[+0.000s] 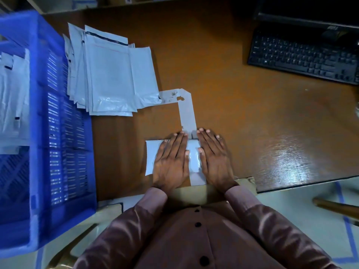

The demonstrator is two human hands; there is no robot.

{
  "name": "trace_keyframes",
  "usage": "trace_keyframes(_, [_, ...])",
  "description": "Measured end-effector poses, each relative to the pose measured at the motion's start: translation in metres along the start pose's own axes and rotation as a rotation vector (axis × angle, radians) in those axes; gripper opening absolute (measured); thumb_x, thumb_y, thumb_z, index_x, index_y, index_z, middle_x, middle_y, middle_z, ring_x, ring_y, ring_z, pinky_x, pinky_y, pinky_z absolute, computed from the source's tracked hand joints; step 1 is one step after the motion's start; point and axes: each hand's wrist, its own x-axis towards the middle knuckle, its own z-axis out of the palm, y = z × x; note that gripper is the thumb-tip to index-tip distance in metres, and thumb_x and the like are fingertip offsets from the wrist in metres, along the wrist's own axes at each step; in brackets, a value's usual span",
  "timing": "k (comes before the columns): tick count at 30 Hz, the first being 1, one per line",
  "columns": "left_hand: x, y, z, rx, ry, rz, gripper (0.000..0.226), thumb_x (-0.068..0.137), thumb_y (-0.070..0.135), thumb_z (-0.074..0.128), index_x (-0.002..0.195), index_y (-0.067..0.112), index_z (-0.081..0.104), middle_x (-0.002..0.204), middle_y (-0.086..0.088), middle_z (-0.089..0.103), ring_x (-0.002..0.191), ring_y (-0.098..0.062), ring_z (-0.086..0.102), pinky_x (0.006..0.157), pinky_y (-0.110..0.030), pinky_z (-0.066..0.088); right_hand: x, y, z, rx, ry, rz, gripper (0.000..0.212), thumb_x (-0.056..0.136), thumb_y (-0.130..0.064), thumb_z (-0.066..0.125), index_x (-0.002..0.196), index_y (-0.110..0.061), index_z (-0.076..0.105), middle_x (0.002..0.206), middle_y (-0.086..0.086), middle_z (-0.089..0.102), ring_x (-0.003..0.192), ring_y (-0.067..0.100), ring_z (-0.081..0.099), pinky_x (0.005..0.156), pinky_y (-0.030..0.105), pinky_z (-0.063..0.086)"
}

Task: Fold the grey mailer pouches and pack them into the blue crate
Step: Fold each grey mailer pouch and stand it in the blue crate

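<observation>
A folded grey mailer pouch (151, 158) lies on the brown table near its front edge. My left hand (172, 160) and my right hand (214, 158) press flat on it side by side, fingers straight. A strip of grey tape (187, 111) on the table runs from under my fingertips towards a fanned stack of unfolded grey pouches (108, 74) at the left. The blue crate (64, 133) stands at the far left, and grey pouches (13, 98) lie inside it.
A black keyboard (305, 55) and the base of a monitor (310, 14) occupy the back right of the table (252, 123). The table's front edge runs just below my wrists. A wooden handle (336, 207) pokes in at the lower right above the floor.
</observation>
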Motion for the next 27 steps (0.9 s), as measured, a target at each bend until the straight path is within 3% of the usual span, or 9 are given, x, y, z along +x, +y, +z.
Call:
trace_keyframes(8, [0.000, 0.002, -0.013, -0.067, -0.067, -0.007, 0.051, 0.108, 0.032, 0.032, 0.152, 0.012, 0.050, 0.156, -0.006, 0.050, 0.146, -0.023, 0.044, 0.125, -0.044, 0.027, -0.002, -0.003, -0.006, 0.007, -0.056, 0.026, 0.055, 0.112, -0.034, 0.019, 0.155, -0.012, 0.045, 0.161, 0.005, 0.044, 0.153, 0.020, 0.032, 0.126, 0.046, 0.022])
trace_keyframes(12, [0.000, -0.001, -0.028, -0.210, -0.125, -0.019, 0.055, 0.109, 0.035, 0.023, 0.155, 0.015, 0.046, 0.158, -0.004, 0.048, 0.149, -0.020, 0.038, 0.129, -0.031, 0.008, -0.002, 0.001, -0.016, 0.071, -0.134, 0.019, 0.057, 0.111, -0.041, 0.020, 0.155, -0.015, 0.045, 0.162, 0.004, 0.042, 0.156, 0.020, 0.025, 0.126, 0.049, 0.019])
trace_keyframes(14, [0.001, -0.011, -0.042, -0.304, -0.192, -0.023, 0.052, 0.107, 0.027, 0.030, 0.157, 0.016, 0.041, 0.162, -0.003, 0.042, 0.152, -0.017, 0.031, 0.125, -0.020, -0.003, -0.001, 0.004, -0.024, 0.056, -0.207, 0.005, 0.062, 0.108, -0.048, 0.020, 0.156, -0.016, 0.043, 0.164, 0.003, 0.038, 0.158, 0.020, 0.018, 0.126, 0.049, 0.017])
trace_keyframes(16, [0.001, -0.025, -0.052, -0.256, -0.225, 0.004, 0.057, 0.104, 0.023, 0.043, 0.160, 0.020, 0.034, 0.166, 0.001, 0.035, 0.155, -0.014, 0.021, 0.126, -0.025, -0.006, 0.000, 0.003, -0.034, -0.007, -0.273, -0.015, 0.066, 0.105, -0.056, 0.019, 0.157, -0.021, 0.041, 0.167, -0.001, 0.033, 0.159, 0.018, 0.011, 0.129, 0.045, 0.011])
trace_keyframes(18, [0.002, -0.036, -0.060, -0.124, -0.266, 0.039, 0.065, 0.102, 0.029, 0.049, 0.163, 0.026, 0.026, 0.168, 0.004, 0.028, 0.157, -0.014, 0.016, 0.129, -0.039, -0.006, 0.002, -0.001, -0.047, -0.078, -0.333, -0.018, 0.063, 0.106, -0.059, 0.022, 0.158, -0.026, 0.037, 0.169, -0.006, 0.027, 0.159, 0.014, 0.005, 0.129, 0.040, 0.005])
trace_keyframes(21, [0.007, -0.039, -0.074, -0.079, -0.390, 0.012, 0.072, 0.097, 0.038, 0.056, 0.162, 0.031, 0.025, 0.164, 0.005, 0.034, 0.153, -0.018, 0.027, 0.128, -0.050, 0.000, 0.006, -0.011, -0.060, -0.089, -0.383, 0.002, 0.052, 0.107, -0.050, 0.044, 0.154, -0.029, 0.039, 0.166, -0.007, 0.031, 0.159, 0.016, 0.012, 0.128, 0.039, 0.007])
trace_keyframes(24, [0.009, -0.038, -0.088, -0.102, -0.339, 0.028, 0.068, 0.084, 0.041, 0.068, 0.149, 0.034, 0.049, 0.142, 0.004, 0.054, 0.134, -0.021, 0.050, 0.125, -0.043, 0.020, 0.011, -0.028, -0.075, -0.058, -0.365, 0.035, 0.044, 0.099, -0.043, 0.065, 0.138, -0.028, 0.052, 0.147, -0.004, 0.056, 0.140, 0.022, 0.046, 0.117, 0.037, 0.034])
trace_keyframes(26, [0.007, -0.038, -0.094, -0.123, -0.204, 0.058, 0.057, 0.077, 0.042, 0.072, 0.132, 0.033, 0.062, 0.125, 0.005, 0.059, 0.116, -0.019, 0.058, 0.102, -0.033, 0.041, 0.013, -0.038, -0.087, -0.068, -0.270, 0.027, 0.041, 0.092, -0.038, 0.075, 0.126, -0.027, 0.057, 0.130, -0.005, 0.065, 0.121, 0.022, 0.059, 0.100, 0.034, 0.045])
trace_keyframes(27, [0.004, -0.037, -0.096, -0.126, -0.128, 0.067, 0.051, 0.075, 0.040, 0.074, 0.124, 0.031, 0.064, 0.118, 0.006, 0.059, 0.108, -0.017, 0.059, 0.088, -0.030, 0.043, 0.013, -0.043, -0.092, -0.096, -0.195, -0.003, 0.040, 0.088, -0.036, 0.080, 0.121, -0.027, 0.059, 0.124, -0.005, 0.068, 0.114, 0.022, 0.062, 0.096, 0.032, 0.045])
